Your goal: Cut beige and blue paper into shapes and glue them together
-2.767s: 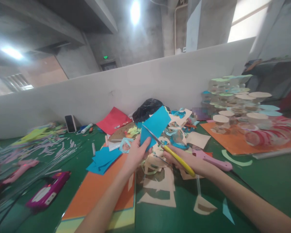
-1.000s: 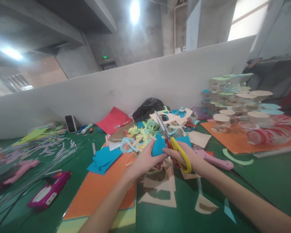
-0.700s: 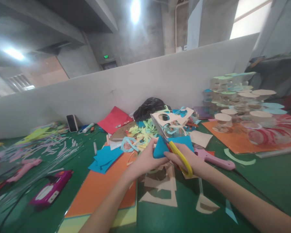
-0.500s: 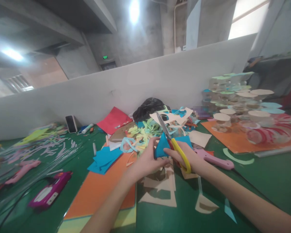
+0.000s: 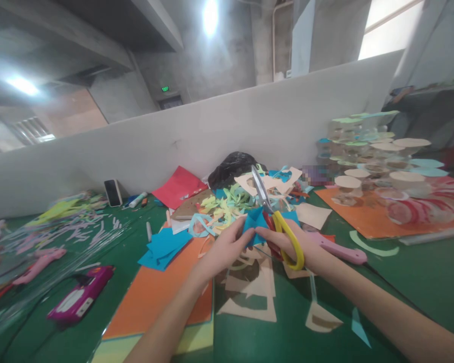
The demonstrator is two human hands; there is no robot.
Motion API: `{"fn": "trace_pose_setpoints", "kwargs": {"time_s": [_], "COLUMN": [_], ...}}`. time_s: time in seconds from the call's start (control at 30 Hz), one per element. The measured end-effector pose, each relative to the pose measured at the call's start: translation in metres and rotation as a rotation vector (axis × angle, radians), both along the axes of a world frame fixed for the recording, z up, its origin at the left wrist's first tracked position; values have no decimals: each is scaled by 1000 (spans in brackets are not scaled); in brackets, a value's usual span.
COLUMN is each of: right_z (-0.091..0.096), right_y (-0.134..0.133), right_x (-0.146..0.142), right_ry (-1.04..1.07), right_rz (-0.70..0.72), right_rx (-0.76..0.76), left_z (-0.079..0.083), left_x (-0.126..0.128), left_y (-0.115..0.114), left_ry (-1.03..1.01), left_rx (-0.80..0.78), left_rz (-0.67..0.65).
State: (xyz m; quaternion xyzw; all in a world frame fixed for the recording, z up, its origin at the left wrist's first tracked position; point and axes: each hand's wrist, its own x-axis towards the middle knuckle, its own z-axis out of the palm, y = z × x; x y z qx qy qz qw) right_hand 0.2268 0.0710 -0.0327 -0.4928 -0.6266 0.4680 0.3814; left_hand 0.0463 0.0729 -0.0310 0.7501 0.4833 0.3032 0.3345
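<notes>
Together at centre: left hand (image 5: 227, 247) and right hand (image 5: 285, 243) meet at about 12 o'clock from the forearms, almost touching across one folded blue paper piece (image 5: 255, 224).
Left hand: fingers and thumb pinch that piece at its left edge.
Right hand: fingers sit through the loops of the yellow-handled scissors (image 5: 291, 242), closed around the grip, and also press against the paper's right side.
Scissors axis: long axis runs from the handle at about 4 o'clock to the steel blades (image 5: 260, 185), tips near 11 o'clock; blade gap is small, with paper at the blade base.
Paper position: directly between the hands, nearer the blade base than the tips; right hand is the nearer to the blades.
At 12 o'clock: a pile of yellow-green paper strips (image 5: 223, 199), a black plastic bag (image 5: 230, 169) beyond it.
At 9 o'clock: loose blue paper sheets (image 5: 162, 250) on an orange card (image 5: 155, 297).
At 3 o'clock: a pink plastic handle (image 5: 336, 250).
At 6 o'clock: beige paper offcuts (image 5: 247, 312) on the green work surface (image 5: 401, 287).
At 2 o'clock: stacked paper discs (image 5: 366, 151) above a second orange card (image 5: 363, 219).
At 10 o'clock: a red paper sheet (image 5: 177, 186) and a phone (image 5: 113, 192).
</notes>
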Motion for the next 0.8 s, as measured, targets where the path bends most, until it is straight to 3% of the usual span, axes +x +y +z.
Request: {"fn": "trace_pose_setpoints", "kwargs": {"time_s": [0.23,0.47,0.63,0.8], "right_z": [-9,-12,-2,-4], "right_y": [2,5,2,1], "right_x": [1,0,2,0], "right_ry": [88,214,171,212], "right_rz": [34,20,-72,-78], "right_rx": [-60,-42,-90,-70], "left_z": [-2,11,34,42], "left_x": [-6,-6,-44,-118], "left_y": [12,9,14,1], "left_ry": [-313,-216,53,552], "left_rx": [-17,65,341,258], "left_rz": [111,257,621,989]}}
